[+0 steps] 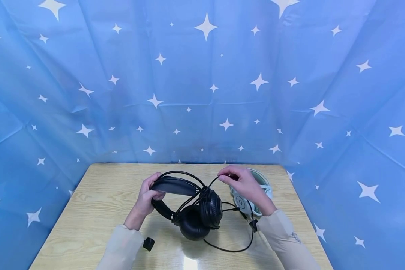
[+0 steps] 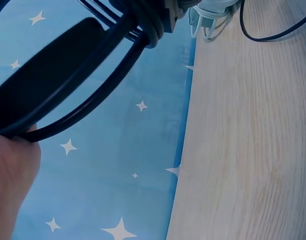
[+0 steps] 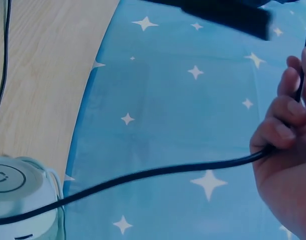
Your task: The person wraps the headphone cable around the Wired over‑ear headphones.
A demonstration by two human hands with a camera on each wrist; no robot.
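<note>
My left hand [image 1: 147,197] grips the headband of a pair of black headphones [image 1: 174,186], seen at the middle of the head view. Their two round ear cups hang low to the right of that hand, just over the table. In the left wrist view the padded band [image 2: 47,70] and its thin outer bars run up from the hand [image 2: 12,175]. A black cable [image 3: 158,171] passes through my right hand [image 3: 288,135], whose curled fingers hold it. In the head view the right hand [image 1: 241,182] is raised to the right of the headphones, in front of pale green headphones [image 1: 241,201].
The light wooden table [image 1: 98,210] has its back edge against a blue curtain [image 1: 189,75] with white stars. A small black object [image 1: 148,244] shows beside the left sleeve. A loop of the cable [image 1: 236,250] droops near the front of the table.
</note>
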